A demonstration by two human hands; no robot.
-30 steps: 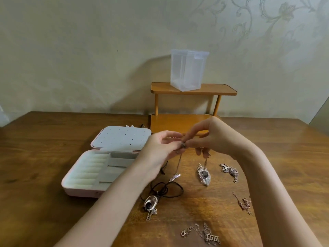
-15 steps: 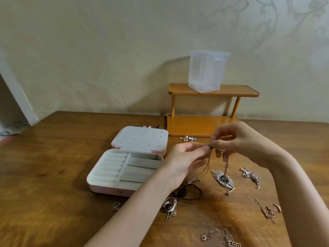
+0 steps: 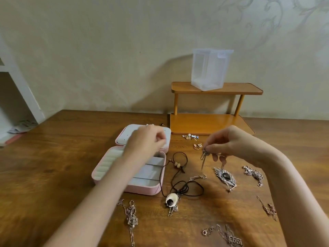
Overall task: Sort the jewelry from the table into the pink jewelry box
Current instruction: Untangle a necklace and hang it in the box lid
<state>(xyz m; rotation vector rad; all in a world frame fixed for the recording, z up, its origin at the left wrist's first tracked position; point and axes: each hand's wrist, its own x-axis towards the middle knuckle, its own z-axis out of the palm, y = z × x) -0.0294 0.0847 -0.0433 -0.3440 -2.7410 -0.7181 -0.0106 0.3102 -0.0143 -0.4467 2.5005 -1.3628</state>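
The pink jewelry box [image 3: 142,190] lies open on the wooden table, its white lid [image 3: 124,138] folded back. My left hand [image 3: 146,141] hovers over the box with its fingers curled; what it holds, if anything, is blurred. My right hand [image 3: 224,143] pinches the bunched top of a silver chain [image 3: 203,163], which dangles to the table. A feather pendant [image 3: 225,176] lies just below that hand. A black cord necklace with an oval pendant [image 3: 171,199] lies beside the box.
More chains lie scattered: one at the front left [image 3: 131,216], one at the front [image 3: 229,237], two on the right [image 3: 253,173] [image 3: 269,209]. Small earrings [image 3: 189,136] sit by an orange two-tier shelf [image 3: 210,122] bearing a clear plastic tub [image 3: 209,68].
My left hand has let go of the chain and moved left over the open box. My right hand keeps the chain. The camera has turned left.
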